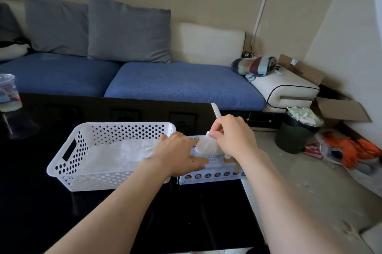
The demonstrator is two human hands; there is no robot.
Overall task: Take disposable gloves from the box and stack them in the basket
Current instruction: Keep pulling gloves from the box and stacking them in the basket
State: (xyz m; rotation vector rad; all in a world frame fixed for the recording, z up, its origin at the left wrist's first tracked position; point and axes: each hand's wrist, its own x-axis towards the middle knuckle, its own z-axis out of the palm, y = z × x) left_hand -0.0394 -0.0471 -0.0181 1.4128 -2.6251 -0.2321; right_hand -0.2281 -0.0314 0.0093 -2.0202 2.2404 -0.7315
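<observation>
Atop the box (214, 174), right hand (233, 135) pinches a glove (204, 146) — left hand (177, 154) presses flat

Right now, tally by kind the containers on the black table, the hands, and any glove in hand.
Basket: 1
Glove box: 1
Clear cup: 1
Hands: 2, left hand and right hand
Glove, pinched by the right hand: 1
Total: 6
</observation>
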